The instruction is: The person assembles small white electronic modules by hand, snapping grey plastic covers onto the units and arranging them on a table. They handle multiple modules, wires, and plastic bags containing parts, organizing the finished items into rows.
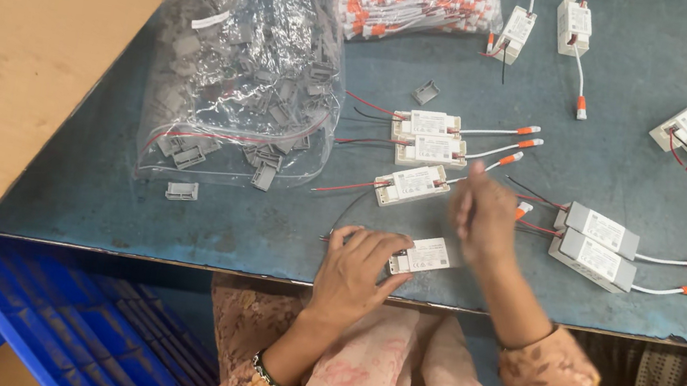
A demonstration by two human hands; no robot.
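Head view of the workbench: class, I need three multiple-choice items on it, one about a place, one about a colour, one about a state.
1. Where does the clear bag of grey clips lie?
A. left of the hands
B. right of the hands
C. under the table

2. What colour are the tips on the white leads?
A. green
B. orange
C. blue

3. What is the left hand doing?
A. hanging off the table
B. resting on a white box
C. lifting the bag

Answers:
1 A, the bag sits on the table's left part, beside the cardboard.
2 B, each white lead ends in an orange tip.
3 B, its fingers lie on the box at the table's near edge, while the right hand is blurred above the table.
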